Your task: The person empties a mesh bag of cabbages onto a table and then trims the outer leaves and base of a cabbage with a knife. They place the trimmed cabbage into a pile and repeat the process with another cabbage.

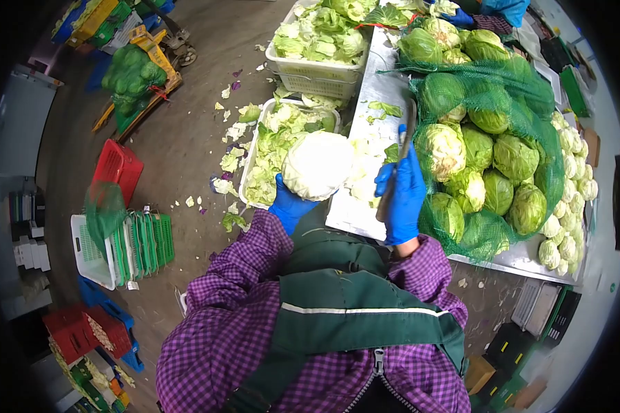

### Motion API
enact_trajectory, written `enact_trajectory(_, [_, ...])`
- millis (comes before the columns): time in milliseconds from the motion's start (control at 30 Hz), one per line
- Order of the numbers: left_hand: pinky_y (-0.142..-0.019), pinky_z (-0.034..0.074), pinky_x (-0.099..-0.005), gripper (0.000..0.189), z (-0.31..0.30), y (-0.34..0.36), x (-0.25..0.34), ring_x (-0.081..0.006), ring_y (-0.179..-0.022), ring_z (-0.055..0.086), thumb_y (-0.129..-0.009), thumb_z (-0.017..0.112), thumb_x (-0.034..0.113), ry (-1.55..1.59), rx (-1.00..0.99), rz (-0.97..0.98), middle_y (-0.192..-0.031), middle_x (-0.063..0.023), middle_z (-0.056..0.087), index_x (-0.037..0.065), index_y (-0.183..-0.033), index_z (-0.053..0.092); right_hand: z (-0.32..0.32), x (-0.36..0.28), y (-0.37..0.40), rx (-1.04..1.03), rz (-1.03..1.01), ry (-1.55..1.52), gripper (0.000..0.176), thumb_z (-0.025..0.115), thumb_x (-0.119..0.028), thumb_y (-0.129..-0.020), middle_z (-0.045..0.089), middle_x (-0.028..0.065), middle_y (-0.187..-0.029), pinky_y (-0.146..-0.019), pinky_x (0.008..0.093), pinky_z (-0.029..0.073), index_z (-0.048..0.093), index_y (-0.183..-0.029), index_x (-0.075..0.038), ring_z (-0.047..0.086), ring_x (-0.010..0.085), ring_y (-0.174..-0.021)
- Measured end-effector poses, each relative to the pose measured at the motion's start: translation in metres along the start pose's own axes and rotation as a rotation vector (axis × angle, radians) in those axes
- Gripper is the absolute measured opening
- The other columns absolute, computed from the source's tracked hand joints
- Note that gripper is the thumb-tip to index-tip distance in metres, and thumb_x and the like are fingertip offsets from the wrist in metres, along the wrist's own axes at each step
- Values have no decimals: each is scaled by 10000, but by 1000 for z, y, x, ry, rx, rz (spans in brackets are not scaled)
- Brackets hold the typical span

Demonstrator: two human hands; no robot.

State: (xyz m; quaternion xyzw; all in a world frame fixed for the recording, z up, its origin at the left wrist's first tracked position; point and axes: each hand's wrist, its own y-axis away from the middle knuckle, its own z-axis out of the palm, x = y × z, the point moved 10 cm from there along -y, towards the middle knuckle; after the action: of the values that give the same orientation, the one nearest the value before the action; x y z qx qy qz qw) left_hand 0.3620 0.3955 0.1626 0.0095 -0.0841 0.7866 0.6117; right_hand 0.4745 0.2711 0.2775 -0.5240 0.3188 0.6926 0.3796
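My left hand (291,204), in a blue glove, grips a pale, trimmed cabbage (317,165) from below and the side. The cabbage is held over the edge of a white crate (249,168) full of loose leaves. My right hand (404,196), also gloved in blue, is closed around a knife (408,127) whose grey blade points away from me. This hand is above the metal table (355,213), beside the green net (427,224) of cabbages. Cut leaves (368,158) lie on the table between the two hands.
Untrimmed green cabbages (479,148) fill the net on my right, with a pile of trimmed cabbages (565,206) beyond. Another leaf-filled crate (317,79) stands ahead. A co-worker's gloved hand (458,15) shows at the far end. Leaf scraps (235,131) litter the floor at left.
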Motion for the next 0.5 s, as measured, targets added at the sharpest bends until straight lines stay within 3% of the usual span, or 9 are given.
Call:
enact_trajectory(67, [-1087,265,-508,822,-10,1,11,-309,-1331,316,-780,554,541,-133,31,-6,-1462,-106,307,140,-1432,255,-24,10,-9,24,30,-60,378,431,-244,-982,538,1,-651,-482,187,390,501,-1302,-56,466,46,-512])
enact_trajectory(133, [-1110,233,-451,951,-18,3,22,-269,-1342,302,-687,692,440,-391,99,-33,-1472,-112,287,105,-1443,222,-38,55,-6,-68,411,191,331,476,-267,-965,593,30,-700,-442,185,372,614,-1153,-32,449,48,-466])
enact_trajectory(200, [-1132,201,-394,1106,-21,1,29,-228,-1354,287,-595,830,339,-648,171,-63,-1482,-119,267,69,-1454,188,-31,56,1,-94,423,192,326,499,-281,-954,620,47,-739,-434,180,370,639,-1103,-28,443,46,-458])
enact_trajectory(233, [-1132,201,-394,1106,-20,-3,29,-228,-1354,287,-595,830,339,-647,172,-66,-1482,-119,267,69,-1454,188,-25,57,7,-117,436,190,326,521,-295,-943,648,65,-778,-427,176,369,664,-1054,-24,437,44,-449])
enact_trajectory(300, [-1133,182,-365,1155,8,-18,33,-216,-1360,275,-522,869,202,-609,246,-12,-1475,-93,294,51,-1452,201,-5,49,13,-193,412,17,383,518,-299,-942,652,111,-966,-456,167,387,573,-1224,-46,437,37,-477])
enact_trajectory(333, [-1133,182,-365,1155,22,-24,33,-216,-1360,275,-522,869,202,-606,240,-27,-1475,-93,294,51,-1452,201,-1,51,18,-209,459,-49,404,508,-299,-947,628,125,-1028,-467,175,394,534,-1268,-54,440,38,-492])
enact_trajectory(400, [-1130,198,-378,1172,77,-37,29,-246,-1356,288,-482,893,280,-1015,-79,2,-1476,-114,289,55,-1437,251,3,57,22,-228,485,-153,456,489,-309,-956,560,152,-1164,-491,201,412,457,-1344,-72,448,40,-529])
enact_trajectory(433, [-1130,198,-378,1172,86,-42,26,-246,-1356,288,-482,893,280,-1004,-91,-14,-1476,-114,289,55,-1437,251,1,59,23,-189,496,-206,470,491,-312,-955,553,153,-1169,-489,203,415,439,-1358,-75,450,41,-531])
enact_trajectory(500, [-1131,175,-370,1279,92,-50,22,-247,-1365,271,-366,920,252,-1145,-32,-64,-1468,-116,306,45,-1436,251,-9,65,23,-102,497,-356,476,478,-322,-960,543,132,-1193,-486,199,415,433,-1358,-64,455,46,-534])
